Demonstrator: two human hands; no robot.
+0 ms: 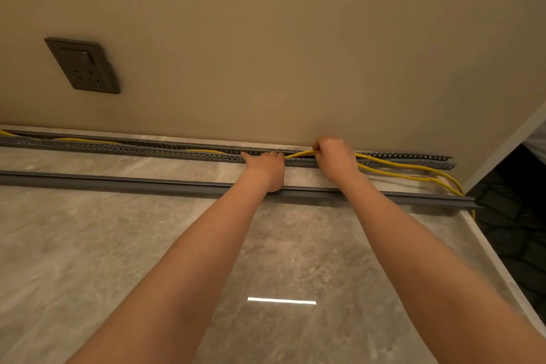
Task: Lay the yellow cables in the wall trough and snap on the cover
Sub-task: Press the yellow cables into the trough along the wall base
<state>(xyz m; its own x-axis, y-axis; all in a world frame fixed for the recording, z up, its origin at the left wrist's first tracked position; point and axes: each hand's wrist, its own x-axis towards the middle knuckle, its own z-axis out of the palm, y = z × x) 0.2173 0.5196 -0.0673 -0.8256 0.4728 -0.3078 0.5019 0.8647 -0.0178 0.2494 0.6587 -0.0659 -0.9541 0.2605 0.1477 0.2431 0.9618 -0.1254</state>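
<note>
Cables partly seated; cover off.
Your right hand (335, 154) fists around the yellow cables (393, 167) over the trough (165, 151) at the worktop's back edge; your left hand (263, 161) presses flat, apparently gripping nothing. The cover (118, 182) lies alongside.

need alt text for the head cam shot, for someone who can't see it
Two bare hands work yellow cables into a grey slotted trough where floor meets wall: the right hand grips the cables, the left hand rests on the trough. The cover lies loose on the floor in front, and a socket sits on the wall.
</note>
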